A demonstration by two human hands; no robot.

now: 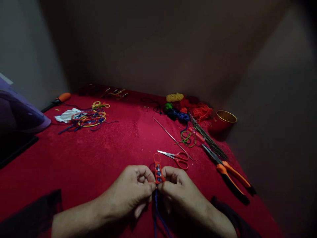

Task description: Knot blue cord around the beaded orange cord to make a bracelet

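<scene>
Between my hands stands a small knotted cord piece [158, 173] in orange-red and blue, with an orange loop at its top. Blue cord ends [156, 206] hang down from its lower end. My left hand [138, 186] pinches the piece's lower left side with thumb and fingers. From the other side, my right hand [177, 185] grips its lower right edge, and the two thumb tips almost meet there. Just beyond my right hand lie red-handled scissors [177, 157], blades pointing left. What exactly sits under the fingertips is hidden.
On the red cloth [119, 145], a long metal needle [170, 136] lies past the scissors. Orange-handled pliers [226, 168], yarn balls [183, 109] and a red cup [220, 122] are at right. Tangled cords [89, 119] and a purple iron [22, 109] are at left.
</scene>
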